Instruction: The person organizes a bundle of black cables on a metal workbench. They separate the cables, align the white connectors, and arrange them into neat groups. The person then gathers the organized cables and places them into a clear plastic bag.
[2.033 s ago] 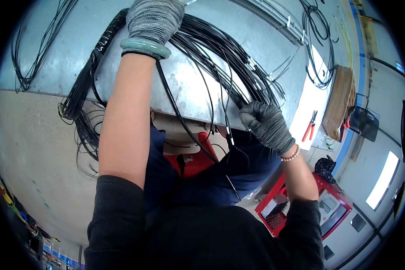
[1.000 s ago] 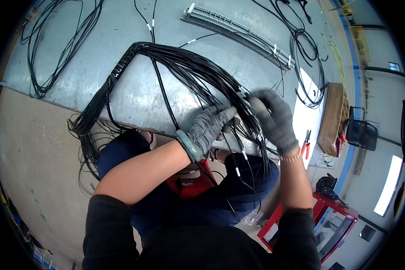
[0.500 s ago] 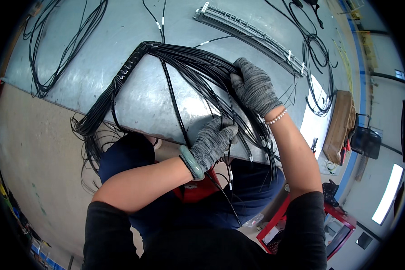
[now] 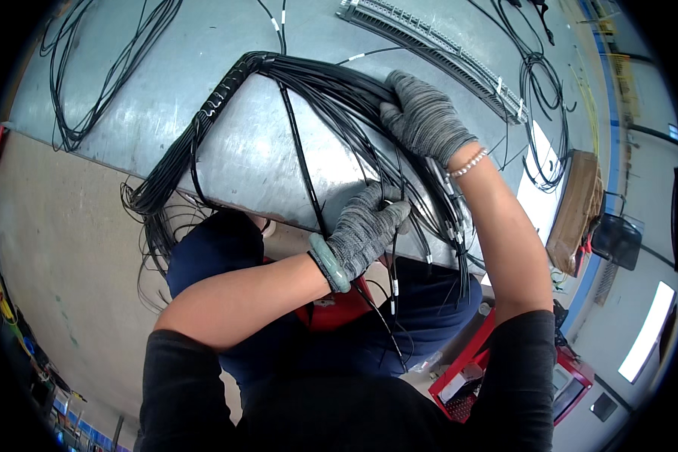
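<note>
A thick bundle of black wires lies bent across the metal table, with black wrapping round its upper left stretch. From the bend its loose wires fan toward the right, many with white marker sleeves at their ends. My right hand, in a grey knit glove, curls over the fanned part, its fingertips hidden behind the wires. Near the table's front edge my left hand, gloved alike, is closed on a few wires split off from the bundle. Their sleeved ends hang below it over my lap.
Beyond the bundle lies a grey terminal block strip. Coiled black cables rest at the right, and a looped cable set at the far left. A brown cardboard box stands beside white paper at the right edge.
My left hand has shifted slightly right, still gripping the wires. The right hand keeps its place on the fan. The whole view has tilted a little.
</note>
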Motion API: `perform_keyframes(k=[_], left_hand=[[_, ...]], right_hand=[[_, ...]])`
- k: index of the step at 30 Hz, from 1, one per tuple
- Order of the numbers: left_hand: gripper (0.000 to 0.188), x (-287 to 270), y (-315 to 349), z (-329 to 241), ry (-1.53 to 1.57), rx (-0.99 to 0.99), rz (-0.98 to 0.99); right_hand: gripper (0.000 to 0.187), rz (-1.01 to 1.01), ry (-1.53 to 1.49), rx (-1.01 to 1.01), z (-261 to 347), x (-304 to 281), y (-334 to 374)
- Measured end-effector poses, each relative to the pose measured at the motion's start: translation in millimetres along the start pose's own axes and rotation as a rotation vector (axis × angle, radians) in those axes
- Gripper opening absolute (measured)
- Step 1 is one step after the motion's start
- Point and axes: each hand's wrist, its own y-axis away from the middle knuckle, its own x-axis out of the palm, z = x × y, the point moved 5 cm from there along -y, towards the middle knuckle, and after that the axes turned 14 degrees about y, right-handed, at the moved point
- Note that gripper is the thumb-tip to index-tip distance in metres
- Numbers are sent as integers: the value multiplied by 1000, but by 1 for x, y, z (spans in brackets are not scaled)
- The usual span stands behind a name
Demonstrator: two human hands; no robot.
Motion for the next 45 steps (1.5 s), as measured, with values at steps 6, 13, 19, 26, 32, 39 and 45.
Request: perform_keyframes(k=[6,13,19,26,32,39,45], left_hand=[[18,1,7,-5,-12,-24,0],[17,4,1,-10,-83,28,44],[18,1,-3,-19,-204,77,32],[18,2,-6,-15,-199,92,23],[17,4,-8,-17,-244,141,24],[22,6,-13,-27,-244,88,-4],[21,8,-13,-25,-183,104,-3]], right_hand=[[29,50,-178,70,-8,1,0],[37,205,-231,106,-13,1,-8],[36,177,-162,89,-5,-9,-6],[31,32,-82,55,3,-22,1],[30,125,-96,104,7,-22,-3],[30,96,-93,112,4,-25,-4],[27,87,124,59,12,-24,-7]])
